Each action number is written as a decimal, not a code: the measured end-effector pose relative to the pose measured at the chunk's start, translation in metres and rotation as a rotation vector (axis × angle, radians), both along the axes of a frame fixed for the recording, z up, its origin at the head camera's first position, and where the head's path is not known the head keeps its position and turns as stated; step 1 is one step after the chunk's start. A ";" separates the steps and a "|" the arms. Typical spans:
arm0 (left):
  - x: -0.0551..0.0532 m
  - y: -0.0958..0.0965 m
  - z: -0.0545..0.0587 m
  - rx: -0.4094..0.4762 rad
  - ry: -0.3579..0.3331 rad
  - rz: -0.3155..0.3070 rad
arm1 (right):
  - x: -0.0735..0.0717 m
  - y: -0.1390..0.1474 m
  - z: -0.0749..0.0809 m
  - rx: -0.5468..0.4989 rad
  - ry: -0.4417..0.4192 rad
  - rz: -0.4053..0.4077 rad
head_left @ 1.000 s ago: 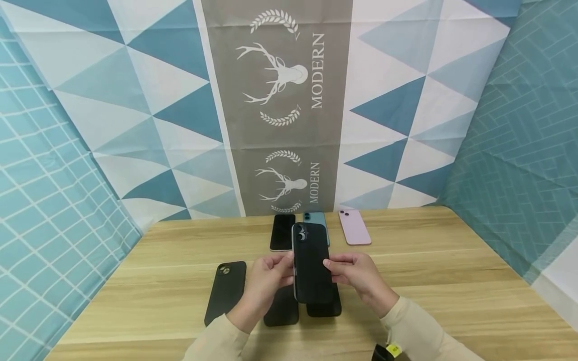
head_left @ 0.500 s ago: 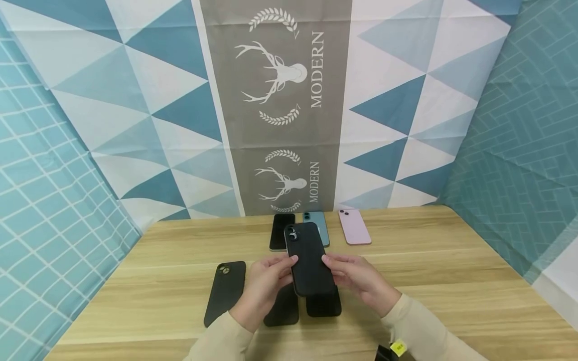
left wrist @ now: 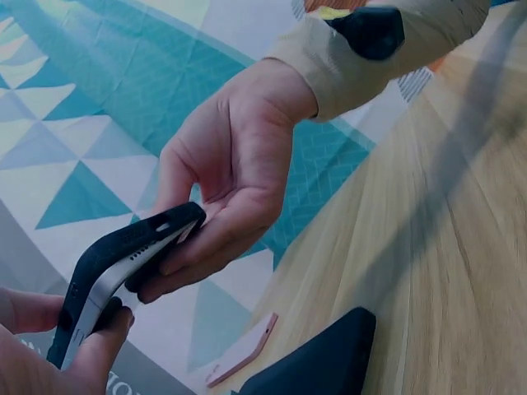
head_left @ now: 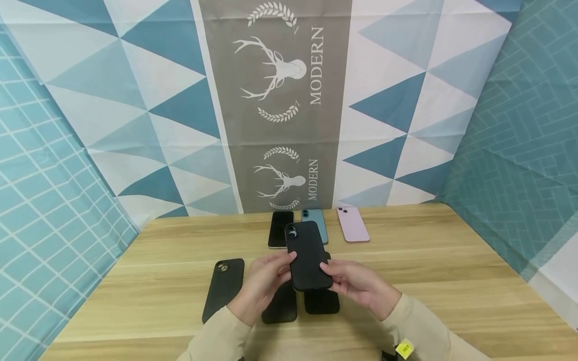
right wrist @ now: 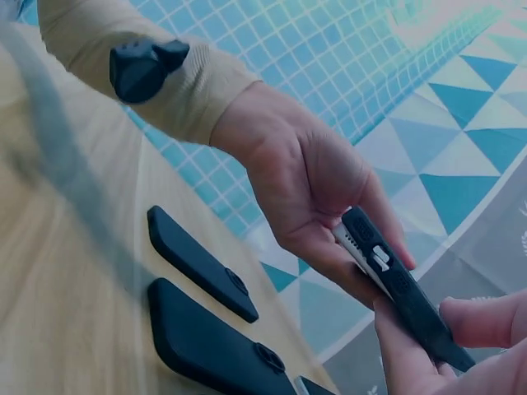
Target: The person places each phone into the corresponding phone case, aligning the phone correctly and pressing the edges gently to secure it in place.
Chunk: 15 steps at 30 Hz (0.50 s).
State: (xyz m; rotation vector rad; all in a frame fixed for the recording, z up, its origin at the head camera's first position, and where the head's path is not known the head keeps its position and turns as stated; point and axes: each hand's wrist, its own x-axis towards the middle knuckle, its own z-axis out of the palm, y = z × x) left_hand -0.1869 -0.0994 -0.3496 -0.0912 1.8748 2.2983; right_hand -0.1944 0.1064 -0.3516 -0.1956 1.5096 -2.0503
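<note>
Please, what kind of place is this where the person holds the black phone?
Probably a small staged recording booth, not a lived-in room. A wooden table is closed in by hung printed cloths with deer and triangle patterns, and phones and cases lie in rows, such as the pink phone and a black case.

three bare phones (head_left: 314, 225), three empty black cases (head_left: 223, 289), one cased phone (head_left: 308, 255), two hands (head_left: 259, 286).

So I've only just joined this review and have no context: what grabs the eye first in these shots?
Both hands, the left hand and the right hand, hold a phone in a black case above the middle of the wooden table. Three black cases lie flat below them. At the table's far edge lie a dark phone, a teal phone and a pink phone.
</note>
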 end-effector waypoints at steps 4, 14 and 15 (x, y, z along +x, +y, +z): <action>-0.001 0.000 0.000 -0.036 0.003 -0.018 | 0.000 0.000 0.000 0.004 -0.017 -0.024; 0.011 -0.001 0.002 -0.137 -0.051 -0.169 | 0.002 0.001 -0.003 0.090 0.042 -0.104; 0.013 -0.001 0.003 -0.143 -0.052 -0.182 | 0.002 0.001 -0.003 0.096 0.045 -0.121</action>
